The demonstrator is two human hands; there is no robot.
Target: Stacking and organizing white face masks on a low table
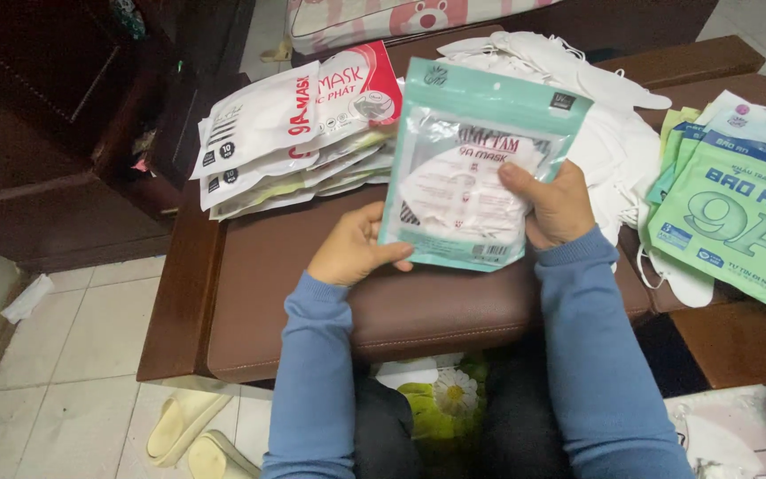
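Observation:
I hold a teal-edged clear pouch [467,164] with white face masks inside, upright above a brown padded bench [312,275]. My left hand [354,248] grips its lower left corner. My right hand [556,206] grips its right side, thumb across the front. Both arms wear blue sleeves.
A stack of filled white and red mask pouches [290,137] lies at the bench's far left. Loose white masks [613,133] are heaped behind the pouch. Empty green and blue pouches [738,213] are stacked on the right. Pale slippers [192,435] sit on the tiled floor.

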